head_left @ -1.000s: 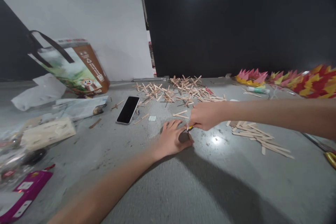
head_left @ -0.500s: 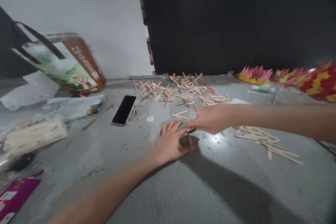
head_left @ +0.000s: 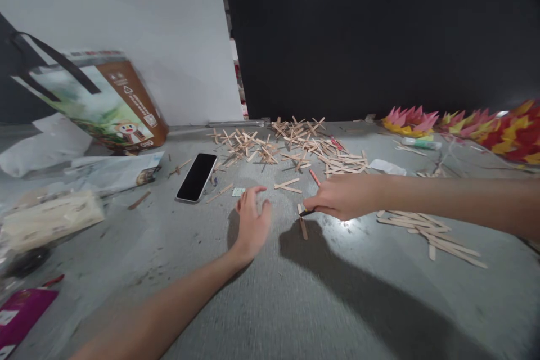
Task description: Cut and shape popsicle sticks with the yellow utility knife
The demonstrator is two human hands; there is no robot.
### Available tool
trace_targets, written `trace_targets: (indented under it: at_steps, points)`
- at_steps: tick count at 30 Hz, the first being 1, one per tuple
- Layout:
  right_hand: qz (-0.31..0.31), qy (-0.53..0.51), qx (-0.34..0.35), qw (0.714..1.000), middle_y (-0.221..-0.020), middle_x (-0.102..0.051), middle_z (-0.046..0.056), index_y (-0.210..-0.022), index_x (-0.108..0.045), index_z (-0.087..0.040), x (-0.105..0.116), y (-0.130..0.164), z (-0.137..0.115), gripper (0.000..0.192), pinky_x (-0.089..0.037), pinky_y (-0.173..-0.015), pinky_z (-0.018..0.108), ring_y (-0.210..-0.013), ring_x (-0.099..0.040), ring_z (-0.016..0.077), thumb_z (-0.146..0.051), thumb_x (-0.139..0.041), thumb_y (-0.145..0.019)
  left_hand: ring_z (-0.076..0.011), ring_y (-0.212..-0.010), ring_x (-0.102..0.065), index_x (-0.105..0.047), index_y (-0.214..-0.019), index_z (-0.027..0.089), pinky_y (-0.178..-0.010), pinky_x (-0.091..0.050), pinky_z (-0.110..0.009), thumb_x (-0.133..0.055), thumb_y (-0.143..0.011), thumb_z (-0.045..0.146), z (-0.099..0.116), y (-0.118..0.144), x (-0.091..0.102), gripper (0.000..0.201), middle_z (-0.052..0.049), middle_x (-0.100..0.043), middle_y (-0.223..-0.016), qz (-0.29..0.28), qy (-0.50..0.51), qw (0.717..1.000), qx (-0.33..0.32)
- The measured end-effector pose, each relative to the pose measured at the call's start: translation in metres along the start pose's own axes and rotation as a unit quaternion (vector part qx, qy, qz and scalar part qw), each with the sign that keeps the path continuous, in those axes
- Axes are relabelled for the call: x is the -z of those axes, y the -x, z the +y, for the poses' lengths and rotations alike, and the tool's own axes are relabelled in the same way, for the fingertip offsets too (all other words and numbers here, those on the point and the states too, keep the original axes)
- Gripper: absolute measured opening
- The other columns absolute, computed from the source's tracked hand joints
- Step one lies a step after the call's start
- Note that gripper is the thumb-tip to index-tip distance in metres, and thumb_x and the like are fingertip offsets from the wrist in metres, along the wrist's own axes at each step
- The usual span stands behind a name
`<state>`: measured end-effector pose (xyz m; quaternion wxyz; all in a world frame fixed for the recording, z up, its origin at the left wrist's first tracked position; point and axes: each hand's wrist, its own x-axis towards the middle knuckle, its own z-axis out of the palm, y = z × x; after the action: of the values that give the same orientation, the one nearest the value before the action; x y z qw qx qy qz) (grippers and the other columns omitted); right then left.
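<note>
My right hand (head_left: 340,198) is closed around a slim tool with a black tip (head_left: 307,214); most of it is hidden in the fist, so its kind is unclear. That tip rests against a wooden craft stick (head_left: 302,221) lying on the grey table. A thin red patterned piece (head_left: 314,176) shows just behind the knuckles, and I cannot tell whether it is held. To the left, my left hand (head_left: 253,219) is open with nothing in it, thumb and fingers apart, close to a small pale green paper square (head_left: 238,192). Crossed sticks (head_left: 287,185) lie beyond the hands.
A heap of crossed craft sticks (head_left: 270,149) spreads at the back, and loose flat sticks (head_left: 434,230) lie right, partly under my forearm. A phone (head_left: 197,177), a printed carrier bag (head_left: 122,107) and a purple packet (head_left: 26,315) are left. Pink and yellow paper petals (head_left: 411,121) stand back right.
My left hand has let go of the craft stick and moved left, its fingers lifting apart. My right hand stays nearly in place with its tool at the stick.
</note>
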<state>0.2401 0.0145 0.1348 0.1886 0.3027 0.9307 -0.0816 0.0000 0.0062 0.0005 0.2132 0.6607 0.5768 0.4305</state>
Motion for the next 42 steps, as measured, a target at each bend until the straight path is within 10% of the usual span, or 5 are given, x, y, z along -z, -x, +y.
trace_targets:
  at_steps: [8, 16, 22, 42]
  points:
    - [0.007, 0.037, 0.002, 0.999, -0.069, -0.066, 0.005, -0.118, -0.071, -0.017, -0.007, -0.001, -0.001, 0.028, -0.022, -0.057, 0.029, -0.051, -0.046, 0.0147, -0.014, -0.049, -0.101, -0.0242, -0.125, -0.064, -0.059, -0.112, 0.025, -0.111, -0.046, -0.044, -0.048, -0.091, 0.010, -0.010, -0.004, -0.004, 0.028, -0.008, -0.071, -0.124, -0.022, 0.016, 0.998, 0.056]
    - [0.059, 0.142, 0.014, 0.988, -0.072, -0.069, 0.003, -0.120, -0.067, -0.019, -0.035, 0.011, -0.010, 0.037, -0.017, -0.055, 0.031, -0.050, -0.053, 0.0139, -0.005, -0.062, -0.086, -0.0257, -0.150, -0.047, -0.052, -0.146, 0.020, -0.130, -0.021, -0.055, -0.044, -0.097, 0.012, -0.014, 0.005, -0.015, 0.050, -0.012, -0.056, -0.158, -0.148, -0.189, 0.957, -0.164]
    - [0.084, 0.154, 0.009, 0.984, -0.071, -0.068, 0.003, -0.115, -0.067, -0.020, -0.048, 0.027, -0.020, 0.035, -0.013, -0.055, 0.032, -0.052, -0.058, 0.0157, -0.005, -0.065, -0.084, -0.0254, -0.160, -0.033, -0.044, -0.157, 0.020, -0.133, -0.011, -0.059, -0.038, -0.106, 0.025, -0.015, 0.010, -0.018, 0.052, -0.011, -0.040, -0.170, -0.188, -0.246, 0.928, -0.206]
    - [0.177, 0.181, -0.085, 0.964, -0.087, -0.069, 0.005, -0.141, -0.053, -0.015, -0.103, 0.051, -0.069, 0.061, -0.023, -0.052, 0.032, -0.053, -0.063, 0.0187, -0.001, -0.060, -0.081, -0.0276, -0.156, -0.040, -0.052, -0.150, 0.021, -0.129, -0.022, -0.059, -0.041, -0.105, 0.024, -0.011, 0.011, -0.013, 0.046, -0.013, -0.048, -0.165, -0.174, -0.244, 0.931, -0.207]
